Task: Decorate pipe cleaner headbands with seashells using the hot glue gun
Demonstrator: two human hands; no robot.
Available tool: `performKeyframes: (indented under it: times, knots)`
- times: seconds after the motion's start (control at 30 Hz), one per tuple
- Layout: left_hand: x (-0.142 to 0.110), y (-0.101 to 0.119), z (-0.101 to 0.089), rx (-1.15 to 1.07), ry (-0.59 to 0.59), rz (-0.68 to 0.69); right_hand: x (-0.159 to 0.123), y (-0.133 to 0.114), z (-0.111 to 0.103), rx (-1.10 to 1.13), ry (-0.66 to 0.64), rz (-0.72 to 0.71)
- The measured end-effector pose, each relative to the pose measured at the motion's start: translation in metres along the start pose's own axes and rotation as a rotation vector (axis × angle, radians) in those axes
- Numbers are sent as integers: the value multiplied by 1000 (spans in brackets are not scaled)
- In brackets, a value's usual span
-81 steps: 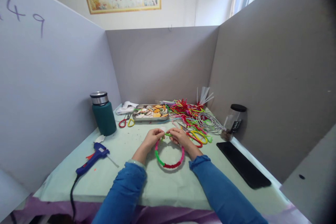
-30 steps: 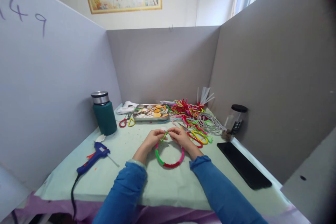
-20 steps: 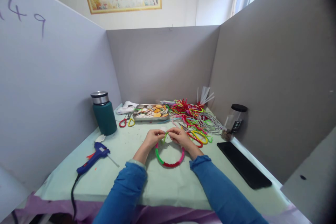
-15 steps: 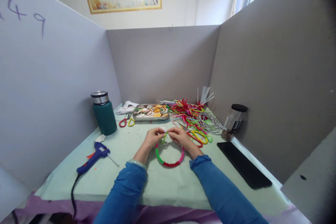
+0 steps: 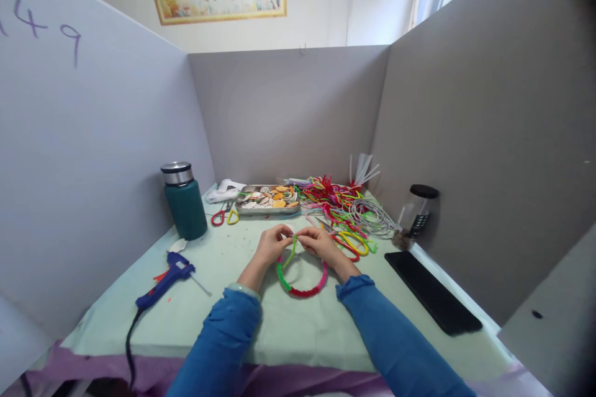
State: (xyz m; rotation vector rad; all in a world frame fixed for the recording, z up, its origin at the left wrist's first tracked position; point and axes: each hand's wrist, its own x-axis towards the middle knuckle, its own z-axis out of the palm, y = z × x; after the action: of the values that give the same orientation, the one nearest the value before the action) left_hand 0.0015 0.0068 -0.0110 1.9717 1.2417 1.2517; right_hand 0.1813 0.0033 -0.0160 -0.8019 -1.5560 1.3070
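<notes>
A pale green tabletop (image 5: 261, 335) carries everything, with a long black object (image 5: 433, 293) lying flat at the right and a dark teal flask (image 5: 186, 208) upright at the far left. At the far side, a tangled heap of coloured fuzzy stems (image 5: 326, 193) lies just right of a metal tray (image 5: 267, 212). Centre, between the left hand (image 5: 271, 244) and the right hand (image 5: 319, 242), is the ring (image 5: 305, 293), its near arc dark red, with green on the left and pink on the right; its far arc is mostly hidden by the hands, and I cannot tell whether it rests fully on the surface or is partly lifted. Smallest is the thin green strand (image 5: 292, 255), which appears to be the piece being worked: the step in hand looks like shaping or twisting it at the far side of the ring. The next move would seem to call for a firm pinch and a small, even turn, with the ring kept from swinging. The strand's upper end sits between the two sets of fingertips, which nearly meet; the fingers of each hand look clamped together on it. From there it curves down and left toward the ring's left inner edge; whether it joins there is too small to tell.
</notes>
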Motion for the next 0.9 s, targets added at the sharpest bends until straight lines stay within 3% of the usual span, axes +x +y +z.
performKeyframes:
  times: [0.2,0.5,0.9]
  knots:
    - [-1,3,0,3,5,-41,1,5,0,-21,4,10]
    - [2,6,2,-309,-9,-210,1,3,3,-51,21,15]
    - [-5,16,-4,-369,-70,-389,-5,-5,9,-144,-3,-49]
